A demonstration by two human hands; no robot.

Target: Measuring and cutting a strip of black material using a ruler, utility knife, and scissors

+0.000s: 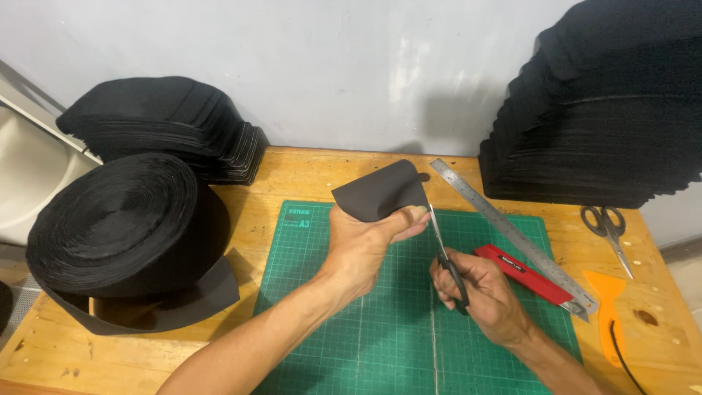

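Left hand [363,245] pinches black piece [380,192]; right hand [479,289] grips scissors [444,252] (blades seemingly closed).

Bright, even light; soft shadows on wall; sharp focus; edges bowed.

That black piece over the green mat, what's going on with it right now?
A person is cutting it. The left hand holds a black fabric piece up above the green cutting mat, while the right hand works black-handled scissors at the piece's right edge. A steel ruler and a red utility knife lie on the mat's right side. A big roll of black material sits at the left of the wooden table, with stacks of cut black pieces against the wall.
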